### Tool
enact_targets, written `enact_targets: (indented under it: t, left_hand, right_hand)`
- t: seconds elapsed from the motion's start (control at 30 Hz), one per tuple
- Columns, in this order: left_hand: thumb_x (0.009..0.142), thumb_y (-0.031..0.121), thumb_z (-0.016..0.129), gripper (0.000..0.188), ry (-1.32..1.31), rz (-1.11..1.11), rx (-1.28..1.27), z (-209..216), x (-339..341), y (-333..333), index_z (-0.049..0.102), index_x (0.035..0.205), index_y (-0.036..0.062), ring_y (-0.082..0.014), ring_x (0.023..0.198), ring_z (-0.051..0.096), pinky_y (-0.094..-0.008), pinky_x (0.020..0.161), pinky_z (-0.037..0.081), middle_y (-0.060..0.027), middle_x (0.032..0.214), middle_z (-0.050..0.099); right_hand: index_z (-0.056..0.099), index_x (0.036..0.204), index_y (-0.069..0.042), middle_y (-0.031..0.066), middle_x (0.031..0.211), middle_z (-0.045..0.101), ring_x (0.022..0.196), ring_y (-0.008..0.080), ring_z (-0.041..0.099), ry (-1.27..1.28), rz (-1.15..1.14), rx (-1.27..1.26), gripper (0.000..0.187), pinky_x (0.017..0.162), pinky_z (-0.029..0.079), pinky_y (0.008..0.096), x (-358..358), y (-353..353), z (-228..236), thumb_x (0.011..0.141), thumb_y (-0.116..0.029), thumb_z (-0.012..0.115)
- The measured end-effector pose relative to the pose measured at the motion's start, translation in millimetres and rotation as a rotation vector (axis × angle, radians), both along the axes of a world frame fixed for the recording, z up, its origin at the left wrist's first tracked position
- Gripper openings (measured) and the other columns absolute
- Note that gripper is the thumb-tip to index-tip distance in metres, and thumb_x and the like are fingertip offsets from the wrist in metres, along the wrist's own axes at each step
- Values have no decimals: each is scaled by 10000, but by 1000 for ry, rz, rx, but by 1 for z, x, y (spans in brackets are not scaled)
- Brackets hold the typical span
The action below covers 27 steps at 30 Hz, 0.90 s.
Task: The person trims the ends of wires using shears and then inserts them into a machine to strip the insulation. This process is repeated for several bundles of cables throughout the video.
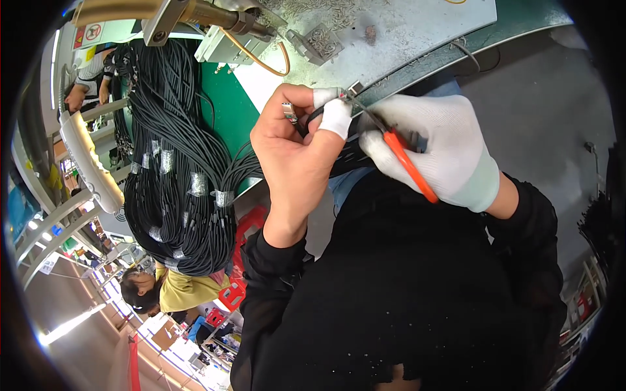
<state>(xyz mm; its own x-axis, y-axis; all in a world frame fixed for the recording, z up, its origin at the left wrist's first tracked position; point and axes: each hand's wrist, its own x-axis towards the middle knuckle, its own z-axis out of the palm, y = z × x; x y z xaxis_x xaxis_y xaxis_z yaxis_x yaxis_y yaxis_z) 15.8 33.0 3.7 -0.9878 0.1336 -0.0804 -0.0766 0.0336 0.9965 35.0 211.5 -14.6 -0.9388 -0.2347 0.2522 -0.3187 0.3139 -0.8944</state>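
Observation:
My left hand [290,146], bare but for white covers on the thumb and index fingertips, pinches the end of a black cable [314,115]. A small metal connector piece [355,88] shows just beyond those fingertips. In a white glove, my right hand [447,140] is closed round an orange-handled hand tool [409,167], which looks like pliers or cutters. Its narrow metal tip reaches the cable end between the two hands. The exact shape of the jaws is too small to make out. A silver ring-like piece [289,111] sits on a finger of my left hand.
A thick bundle of black cables [179,156] hangs at the left. Ahead is a worktable with a light board [404,26] strewn with small metal bits, and a machine arm [215,18] with an orange-brown tube. A person in yellow [186,290] and another person [88,85] are at the left.

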Motion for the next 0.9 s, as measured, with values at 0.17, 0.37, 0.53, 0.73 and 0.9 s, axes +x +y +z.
enact_targets:
  t: [0.17, 0.37, 0.53, 0.73, 0.9]
  left_hand:
    - [804, -42, 680, 152, 89, 29, -153, -7, 2, 2, 574, 906, -3, 4, 632, 395, -143, 546, 310, 53, 773, 543]
    - [847, -7, 651, 118, -399, -128, 398, -20, -11, -23, 587, 945, 11, -6, 590, 382, -166, 503, 273, 39, 754, 539]
    - [876, 27, 630, 113, -407, -94, 322, -37, -20, -39, 590, 979, 10, -19, 571, 372, -185, 488, 255, 35, 727, 510]
    - [878, 39, 629, 102, -342, 2, 389, -47, -69, -55, 593, 972, 25, -26, 535, 328, -190, 485, 241, 36, 711, 500]
    - [873, 41, 621, 105, -260, -59, 260, -47, -88, -51, 607, 976, 27, -32, 533, 363, -183, 490, 277, 29, 708, 526]
  right_hand:
    - [656, 876, -27, 54, 556, 513, 494, 129, 535, 186, -156, 181, 123, 487, 412, 273, -3, -12, -10, 777, -95, 684]
    - [603, 798, -24, 96, 588, 522, 517, 251, 496, -527, 100, -263, 167, 502, 400, 332, -6, -15, 0, 819, -176, 668]
    - [612, 810, 6, 3, 553, 521, 497, 70, 544, -285, 92, -69, 228, 472, 425, 245, -17, -15, -21, 880, -210, 593]
    - [600, 810, 3, 18, 562, 535, 501, 79, 552, 9, 95, 49, 250, 479, 437, 244, -76, -10, -22, 900, -225, 552]
    - [619, 707, 9, 88, 567, 594, 476, 169, 589, 215, 72, 127, 287, 472, 450, 287, -130, -18, -23, 852, -239, 629]
